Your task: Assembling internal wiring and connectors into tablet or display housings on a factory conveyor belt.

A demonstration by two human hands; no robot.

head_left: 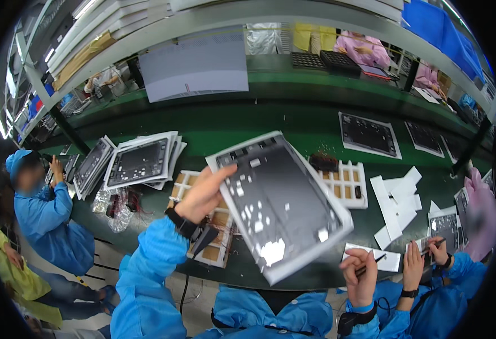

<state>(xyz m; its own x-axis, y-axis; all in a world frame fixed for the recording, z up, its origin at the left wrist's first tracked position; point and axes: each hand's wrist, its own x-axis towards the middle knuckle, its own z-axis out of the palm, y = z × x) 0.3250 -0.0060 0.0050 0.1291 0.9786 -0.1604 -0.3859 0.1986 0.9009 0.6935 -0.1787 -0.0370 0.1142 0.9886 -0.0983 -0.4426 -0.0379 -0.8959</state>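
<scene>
My left hand [203,195] is closed on the upper left edge of a black tablet housing [285,195], thumb over its face. The housing tilts above the bench, backed by a white foam sheet [341,223] and dotted with small pale patches. My right hand [361,277], right of the housing's lower end, is closed around slim black tweezers [379,259]. Just behind that hand lies a white label strip [392,261]. Partly hidden beneath my left wrist and the housing is a divided tray [217,248] with brown compartments.
Stacked housings [138,164] stand on the left, near a clear plastic bag [112,212]. A white compartment tray [344,183] and scattered white strips [395,206] lie to the right. Another housing [369,135] rests farther back. Co-workers sit on both sides; one co-worker's hand [413,265] is close by.
</scene>
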